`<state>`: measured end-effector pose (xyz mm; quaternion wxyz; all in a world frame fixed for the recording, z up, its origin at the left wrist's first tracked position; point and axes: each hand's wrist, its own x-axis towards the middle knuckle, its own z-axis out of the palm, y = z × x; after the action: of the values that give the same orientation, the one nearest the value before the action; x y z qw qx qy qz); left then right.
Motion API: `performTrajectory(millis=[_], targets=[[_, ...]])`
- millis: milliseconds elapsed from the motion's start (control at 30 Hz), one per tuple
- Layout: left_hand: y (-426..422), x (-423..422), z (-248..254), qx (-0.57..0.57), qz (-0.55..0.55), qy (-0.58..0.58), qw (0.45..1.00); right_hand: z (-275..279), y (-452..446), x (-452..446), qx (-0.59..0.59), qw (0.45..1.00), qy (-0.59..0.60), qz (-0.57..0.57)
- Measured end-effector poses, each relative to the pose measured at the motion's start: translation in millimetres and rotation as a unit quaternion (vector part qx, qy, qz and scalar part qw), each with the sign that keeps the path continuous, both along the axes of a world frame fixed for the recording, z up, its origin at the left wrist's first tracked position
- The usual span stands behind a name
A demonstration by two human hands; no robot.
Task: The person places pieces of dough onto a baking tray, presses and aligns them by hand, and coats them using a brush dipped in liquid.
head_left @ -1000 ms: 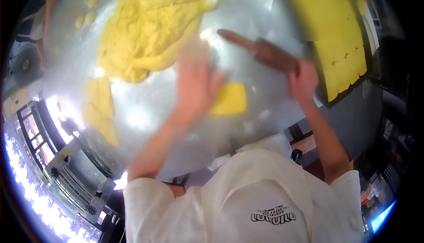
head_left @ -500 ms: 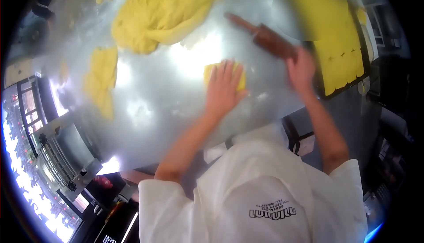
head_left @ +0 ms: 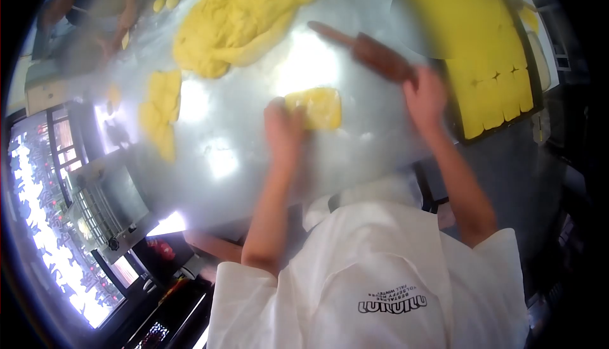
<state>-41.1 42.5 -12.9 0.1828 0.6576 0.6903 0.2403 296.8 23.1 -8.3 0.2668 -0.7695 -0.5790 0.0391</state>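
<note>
A small flattened piece of yellow dough (head_left: 322,108) lies on the metal worktop (head_left: 241,121) in front of me. At its left edge is my left hand (head_left: 284,127), a little blurred, fingers curled in and closed on the dough's edge. My right hand (head_left: 425,98) is wrapped round the near handle of a brown wooden rolling pin (head_left: 382,56). The pin slants up and to the left, its far handle pointing toward a large lumpy mass of yellow dough (head_left: 235,25).
A torn strip of dough (head_left: 162,108) lies to the left, with several small dough balls (head_left: 172,0) at the back. On the right, a dark-edged tray (head_left: 458,124) carries yellow sheets. Another person's arm (head_left: 127,13) reaches in at upper left. A metal machine (head_left: 111,203) stands lower left.
My left hand has moved left off the top of the small dough piece to its left edge, fingers now curled. My right hand and the rolling pin have shifted slightly left. Another person's arms have appeared.
</note>
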Motion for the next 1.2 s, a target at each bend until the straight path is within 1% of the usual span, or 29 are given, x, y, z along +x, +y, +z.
performTrajectory(millis=[67,100,133,200,300,400,500,533,567,600,700,733,833,967,1000,1067,1100,1200], targets=[[12,-8,-23,-0.126,0.064,-0.068,0.988,-2,0,5,-0.008,1.000,0.003,0.012],[12,-11,-34,-0.144,0.070,-0.075,0.984,-2,2,8,-0.013,1.000,0.003,0.019],[14,-7,-31,-0.163,0.076,-0.082,0.980,-3,2,10,-0.008,1.000,0.004,0.022],[7,-2,-25,-0.119,0.036,-0.036,0.992,-4,0,11,-0.003,1.000,0.010,0.029],[-12,17,-7,0.004,0.031,-0.093,0.995,-4,0,13,-0.020,0.999,0.020,0.030],[-22,53,67,-0.043,0.124,-0.206,0.970,-18,1,21,-0.004,0.998,0.018,0.055],[-36,67,100,0.037,0.100,-0.193,0.975,-12,1,16,0.017,0.998,0.018,0.055],[-41,78,114,0.028,0.074,-0.123,0.989,-9,1,16,0.008,0.997,0.033,0.063],[-44,86,107,0.054,0.041,-0.090,0.994,-6,1,17,-0.001,0.997,0.045,0.068],[-48,94,92,0.047,0.016,-0.080,0.996,-2,1,19,-0.010,0.996,0.055,0.073],[-64,109,40,0.039,-0.043,-0.067,0.996,9,-6,28,-0.098,0.984,0.110,0.096],[-62,114,38,0.042,-0.059,-0.065,0.995,8,-10,30,-0.109,0.983,0.115,0.097],[-51,100,39,0.133,-0.029,-0.004,0.991,5,-28,34,-0.142,0.978,0.130,0.085],[-27,106,26,0.077,-0.126,0.085,0.985,13,-39,33,-0.181,0.972,0.129,0.077],[-25,112,22,0.063,-0.132,0.078,0.986,15,-42,33,-0.190,0.971,0.127,0.075],[-23,124,13,0.034,-0.141,0.068,0.987,39,-36,25,-0.242,0.952,0.180,0.045],[-23,127,7,0.041,-0.129,0.074,0.988,48,-33,19,-0.268,0.940,0.208,0.029],[-25,130,-6,0.056,-0.105,0.090,0.989,25,-26,7,-0.191,0.947,0.257,0.011]])
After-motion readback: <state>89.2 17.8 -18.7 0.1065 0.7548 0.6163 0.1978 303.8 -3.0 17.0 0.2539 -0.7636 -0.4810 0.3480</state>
